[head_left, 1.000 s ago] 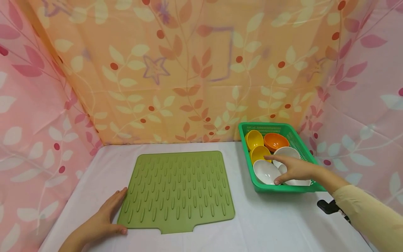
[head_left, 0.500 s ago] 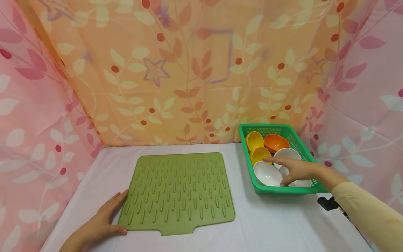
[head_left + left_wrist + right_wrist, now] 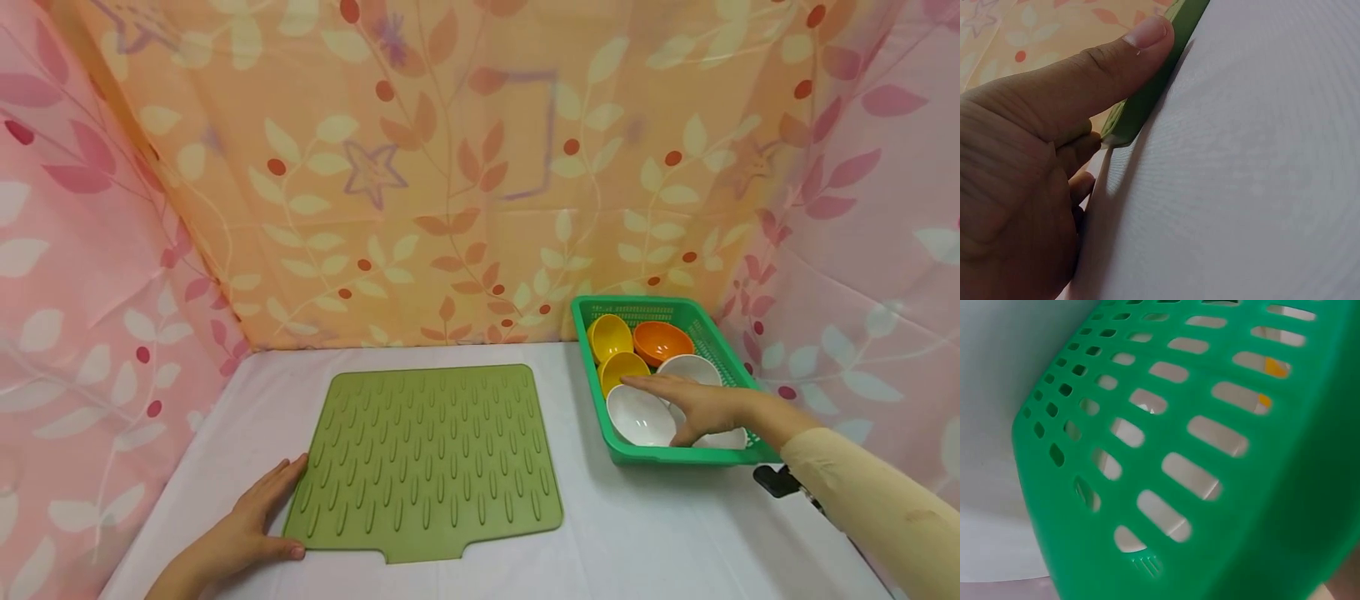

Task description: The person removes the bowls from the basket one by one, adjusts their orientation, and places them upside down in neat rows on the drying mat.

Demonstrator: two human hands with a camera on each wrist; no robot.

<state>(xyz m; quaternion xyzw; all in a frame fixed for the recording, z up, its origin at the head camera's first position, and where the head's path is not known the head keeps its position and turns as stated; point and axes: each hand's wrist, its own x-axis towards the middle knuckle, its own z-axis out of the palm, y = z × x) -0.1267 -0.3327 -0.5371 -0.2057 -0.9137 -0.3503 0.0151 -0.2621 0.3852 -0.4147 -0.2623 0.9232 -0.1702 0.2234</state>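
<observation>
My left hand (image 3: 243,533) rests at the near left corner of a green ribbed silicone mat (image 3: 427,458), its fingers fairly straight along the left edge. In the left wrist view the thumb (image 3: 1104,75) touches the mat's edge (image 3: 1147,100). Over the green basket (image 3: 588,375) reaches my right hand (image 3: 708,406), with extended fingers and the thumb apart from them. It hovers at or touches a white bowl (image 3: 637,417); which one, I cannot tell. Through slots in the basket side (image 3: 1147,444) white surfaces show in the right wrist view; that hand's fingers are hidden there.
Also in the basket sit two yellow bowls (image 3: 609,337), an orange bowl (image 3: 663,343) and more white bowls (image 3: 693,367). A white cloth (image 3: 600,533) covers the table. Patterned curtains (image 3: 450,167) enclose the back and sides. A black clip-like object (image 3: 776,481) shows by the right wrist.
My right thumb has shifted slightly right over the white bowls, while the fingertips have moved slightly left. The left hand and mat stay in place.
</observation>
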